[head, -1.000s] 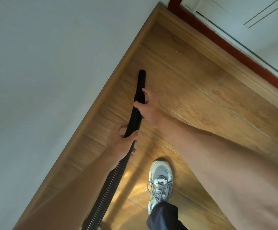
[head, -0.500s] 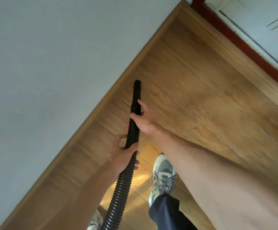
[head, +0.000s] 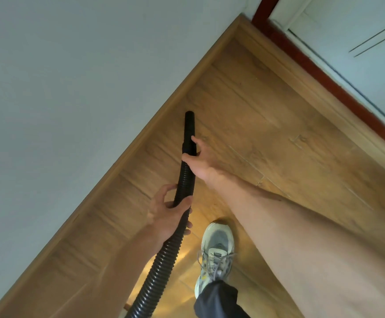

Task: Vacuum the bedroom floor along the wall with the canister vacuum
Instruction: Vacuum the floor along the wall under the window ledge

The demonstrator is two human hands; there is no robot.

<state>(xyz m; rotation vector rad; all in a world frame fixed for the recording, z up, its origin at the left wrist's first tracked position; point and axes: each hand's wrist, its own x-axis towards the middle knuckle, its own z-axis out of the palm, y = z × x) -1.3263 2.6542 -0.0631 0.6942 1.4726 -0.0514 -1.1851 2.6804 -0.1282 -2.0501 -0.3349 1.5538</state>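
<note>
A black ribbed vacuum hose (head: 161, 260) runs up from the bottom edge and ends in a smooth black nozzle (head: 189, 125) pointing at the wooden floor (head: 267, 115) close to the baseboard (head: 154, 120). My right hand (head: 198, 162) grips the hose where the ribs meet the nozzle. My left hand (head: 168, 212) is wrapped around the ribbed part lower down. The canister itself is out of view.
A pale wall (head: 72, 76) fills the left side, meeting the floor along the wooden baseboard. A dark red door frame (head: 324, 72) and white door (head: 359, 31) close off the top right corner. My shoe (head: 216, 253) stands on the floor beside the hose.
The view has shifted along the wall and back, and my foot has shifted. Both hands keep the same grip on the hose, with the nozzle still near the baseboard.
</note>
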